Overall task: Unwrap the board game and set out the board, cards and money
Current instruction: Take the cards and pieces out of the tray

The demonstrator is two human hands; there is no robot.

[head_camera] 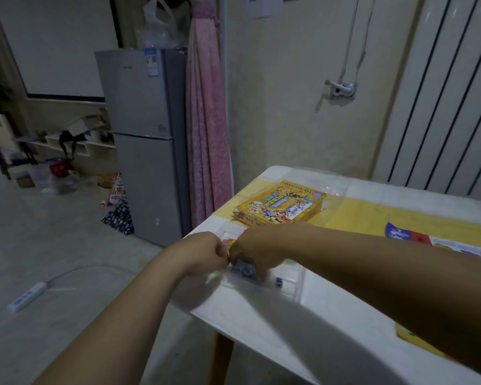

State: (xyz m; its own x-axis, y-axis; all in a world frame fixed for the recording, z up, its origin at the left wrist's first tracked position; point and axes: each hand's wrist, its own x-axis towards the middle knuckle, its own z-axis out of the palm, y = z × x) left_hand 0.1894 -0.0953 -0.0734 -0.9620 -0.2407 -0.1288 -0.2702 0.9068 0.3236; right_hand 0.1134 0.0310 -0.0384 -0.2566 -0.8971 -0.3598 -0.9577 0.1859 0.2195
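Right hand curled round grey-blue packet over clear plastic tray, left hand curled alongside (its hold hidden), white die just beside

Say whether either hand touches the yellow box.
No: the left hand and right hand are at the clear tray, apart from the yellow box.

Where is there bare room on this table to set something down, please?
Bare: the yellow runner between the game box and the board, and the white tabletop on the near side of the clear tray. Crowded: the left corner, where the left hand meets the right hand, which grips a grey pack, over that tray by the die.
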